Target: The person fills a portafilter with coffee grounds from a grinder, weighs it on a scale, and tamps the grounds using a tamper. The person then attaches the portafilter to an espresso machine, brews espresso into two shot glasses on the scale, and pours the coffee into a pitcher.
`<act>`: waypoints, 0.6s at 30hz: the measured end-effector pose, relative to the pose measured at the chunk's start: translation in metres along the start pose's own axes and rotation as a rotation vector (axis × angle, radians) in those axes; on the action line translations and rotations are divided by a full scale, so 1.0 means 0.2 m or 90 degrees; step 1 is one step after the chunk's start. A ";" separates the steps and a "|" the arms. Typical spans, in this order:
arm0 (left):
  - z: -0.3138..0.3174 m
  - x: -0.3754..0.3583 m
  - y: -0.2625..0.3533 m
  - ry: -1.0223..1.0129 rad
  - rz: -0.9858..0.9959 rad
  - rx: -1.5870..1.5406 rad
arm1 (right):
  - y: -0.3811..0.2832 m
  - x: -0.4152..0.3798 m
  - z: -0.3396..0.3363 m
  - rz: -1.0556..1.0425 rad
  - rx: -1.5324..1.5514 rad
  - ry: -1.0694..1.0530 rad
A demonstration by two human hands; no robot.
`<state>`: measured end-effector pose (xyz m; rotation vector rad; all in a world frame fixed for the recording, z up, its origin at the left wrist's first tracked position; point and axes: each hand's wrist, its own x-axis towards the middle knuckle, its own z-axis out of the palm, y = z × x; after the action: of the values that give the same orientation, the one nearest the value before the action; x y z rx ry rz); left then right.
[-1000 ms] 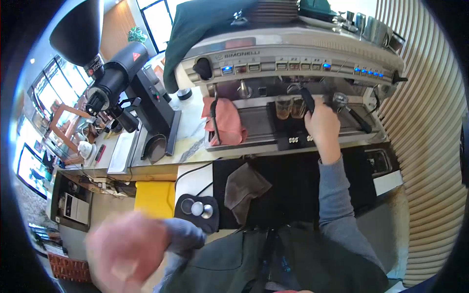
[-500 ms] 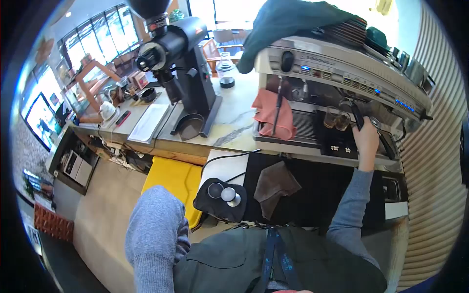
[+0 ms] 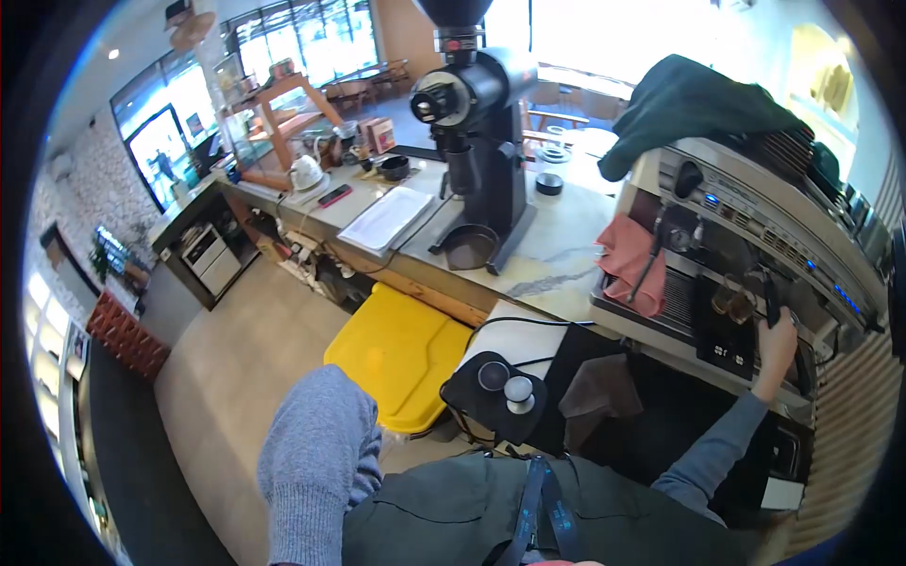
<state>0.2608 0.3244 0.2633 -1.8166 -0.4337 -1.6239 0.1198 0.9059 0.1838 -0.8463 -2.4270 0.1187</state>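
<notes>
Two glasses stand on the black scale, its lit digits blurred, at the SIMONELLI espresso machine. Our right hand grips the black handle beside them; our left hand is out of view, its state we cannot tell.

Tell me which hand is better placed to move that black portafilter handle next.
Right, most likely: the right hand grips the black portafilter handle, near the two glasses. The left hand is out of view, its grey sleeve well away from the espresso machine.
</notes>
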 end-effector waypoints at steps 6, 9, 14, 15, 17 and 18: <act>0.06 0.05 0.07 -0.020 -0.041 0.060 | 0.08 0.05 0.10 -0.006 -0.027 0.036; 0.08 0.07 0.08 -0.033 -0.054 0.083 | -0.01 0.02 0.06 0.079 -0.017 0.003; 0.09 0.07 0.05 -0.025 -0.083 0.077 | 0.03 0.05 0.11 0.073 -0.019 0.013; 0.09 0.07 0.04 -0.021 -0.090 0.071 | 0.03 0.05 0.10 0.063 -0.029 0.014; 0.08 0.06 0.02 -0.011 -0.103 0.054 | 0.04 0.05 0.09 0.058 -0.044 0.016; 0.07 0.05 0.01 -0.004 -0.110 0.043 | 0.02 0.04 0.10 0.064 -0.031 0.026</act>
<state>0.2741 0.3313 0.2730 -1.7754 -0.6560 -1.6984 0.1074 0.9156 0.1700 -0.9834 -2.3583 0.0797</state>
